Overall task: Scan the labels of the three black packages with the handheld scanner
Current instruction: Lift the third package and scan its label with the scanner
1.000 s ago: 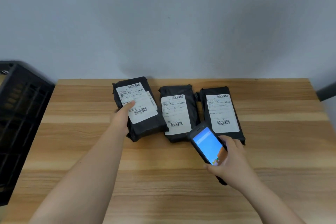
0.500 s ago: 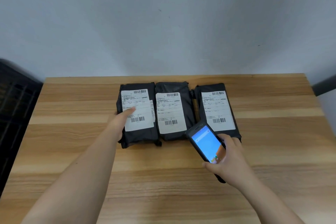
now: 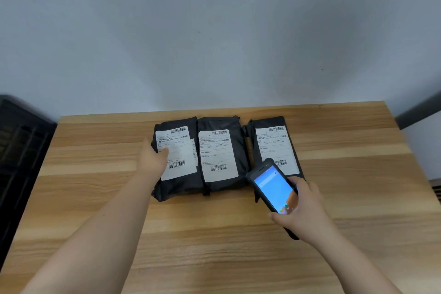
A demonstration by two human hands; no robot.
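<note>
Three black packages with white barcode labels lie side by side near the far edge of the wooden table (image 3: 214, 241). My left hand (image 3: 154, 159) rests on the left package (image 3: 177, 184), thumb on its label, gripping its left edge. The middle package (image 3: 220, 150) touches the left one. The right package (image 3: 272, 141) lies a small gap away. My right hand (image 3: 301, 207) holds the handheld scanner (image 3: 274, 186), a black device with a lit blue screen, tilted over the right package's near end and covering the label's lower left corner.
A dark slatted crate (image 3: 21, 155) stands beside the table's left edge. A grey wall rises behind the table. A dark bar (image 3: 420, 110) shows at the far right.
My left hand turned the left package straight and pushed it against the middle one. The right hand with the scanner stayed over the right package's near end.
</note>
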